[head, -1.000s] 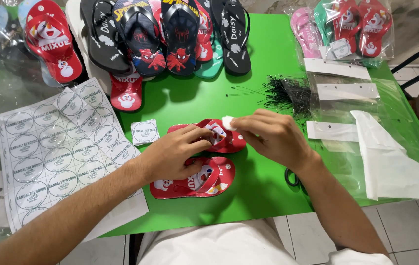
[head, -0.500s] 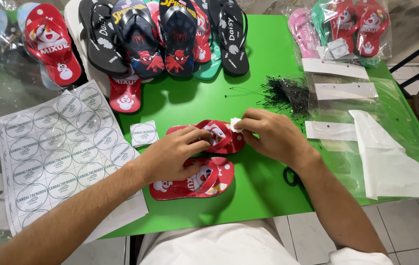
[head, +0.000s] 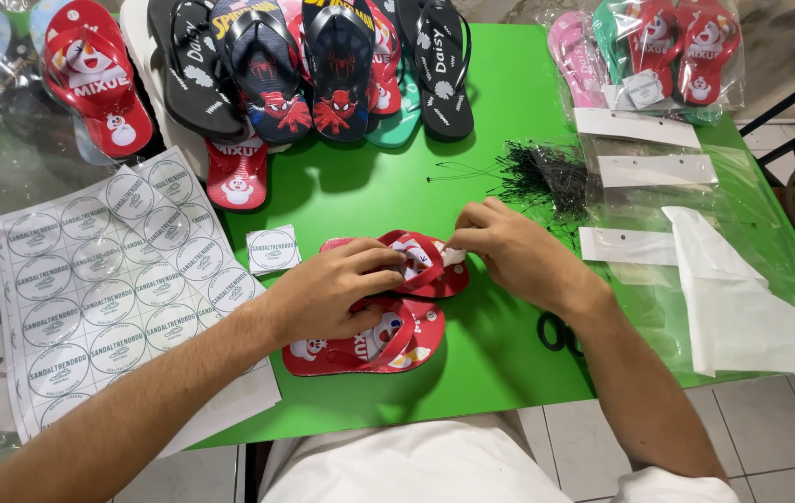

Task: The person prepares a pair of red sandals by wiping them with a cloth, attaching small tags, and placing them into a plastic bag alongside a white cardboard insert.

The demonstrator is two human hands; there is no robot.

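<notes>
Two small red flip-flops with cartoon prints lie on the green table (head: 500, 363). My left hand (head: 328, 289) rests across both, fingers pressing the strap of the upper red flip-flop (head: 430, 270); the lower red flip-flop (head: 397, 345) lies under my palm. My right hand (head: 514, 251) pinches a small white tag (head: 453, 255) at the upper flip-flop's right end.
A sheet of round stickers (head: 109, 279) lies at left, one cut sticker (head: 273, 250) beside it. Several flip-flops (head: 314, 65) line the far edge. A pile of black ties (head: 542, 172), clear bags (head: 658, 168), bagged sandals (head: 658, 51) and white paper (head: 733, 298) sit at right.
My right hand has shifted slightly along the upper flip-flop's end with the white tag. My left hand stays on the pair.
</notes>
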